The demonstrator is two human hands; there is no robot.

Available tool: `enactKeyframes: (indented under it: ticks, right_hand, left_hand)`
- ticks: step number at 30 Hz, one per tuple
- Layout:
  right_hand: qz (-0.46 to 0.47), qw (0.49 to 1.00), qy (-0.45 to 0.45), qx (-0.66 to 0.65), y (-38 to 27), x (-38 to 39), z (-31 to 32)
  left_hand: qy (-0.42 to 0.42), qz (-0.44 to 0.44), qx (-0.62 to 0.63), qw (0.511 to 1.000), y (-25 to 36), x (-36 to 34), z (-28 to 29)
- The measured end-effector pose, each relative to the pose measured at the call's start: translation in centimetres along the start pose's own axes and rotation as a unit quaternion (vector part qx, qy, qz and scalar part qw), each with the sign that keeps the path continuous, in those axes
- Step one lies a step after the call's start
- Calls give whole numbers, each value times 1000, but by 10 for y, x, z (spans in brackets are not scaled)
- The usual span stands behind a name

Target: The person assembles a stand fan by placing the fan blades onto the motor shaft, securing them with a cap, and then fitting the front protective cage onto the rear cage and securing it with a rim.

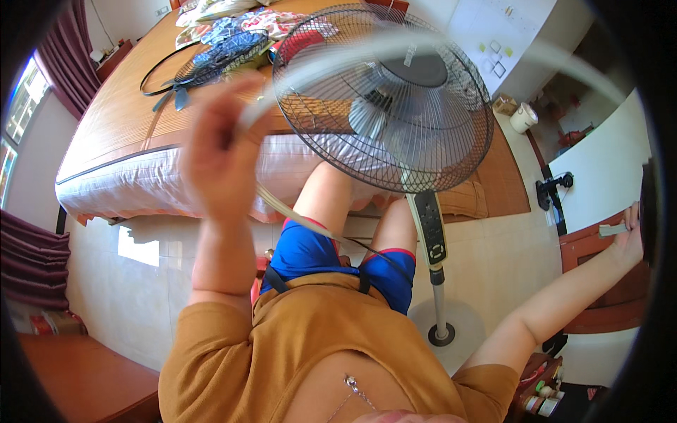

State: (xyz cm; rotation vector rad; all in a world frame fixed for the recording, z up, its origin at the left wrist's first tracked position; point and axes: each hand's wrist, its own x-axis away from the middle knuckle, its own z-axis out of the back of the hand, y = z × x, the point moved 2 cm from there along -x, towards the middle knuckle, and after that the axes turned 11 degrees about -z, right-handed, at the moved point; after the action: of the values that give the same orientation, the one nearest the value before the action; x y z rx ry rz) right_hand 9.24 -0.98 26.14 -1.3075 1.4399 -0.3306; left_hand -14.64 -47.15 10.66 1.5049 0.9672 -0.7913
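My left hand (222,155), blurred by motion, is raised with its fingers closed on a long pale band (282,84), which arcs, smeared, over the fan toward the upper right. A pale flat length also hangs below that hand across my legs, continuing into a dark thin cord. My right hand (627,240) is out at the far right, closed around a short pale strip (611,230), beside a dark edge. In front of me stands a pedestal fan with a black wire grille (451,141), a control panel (430,225) on its pole and a round base.
Beyond my legs lies a bed (120,106) with a woven mat, bunched cloths (233,32) and a loose black grille (226,63). Purple curtains (28,254) hang left above a wooden surface (84,374). A white bucket (524,118) and cluttered small shelf (539,388) are at right.
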Motion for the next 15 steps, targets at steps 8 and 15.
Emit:
enactKeyframes:
  ticks: [8, 15]
  right_hand:
    - [-57, 997, -53, 27, 26, -44, 62]
    - [-128, 982, 0, 140, 101, -52, 74]
  left_hand:
    - [9, -257, -535, 805, 28, -150, 29]
    - [-257, 83, -119, 955, -46, -161, 123]
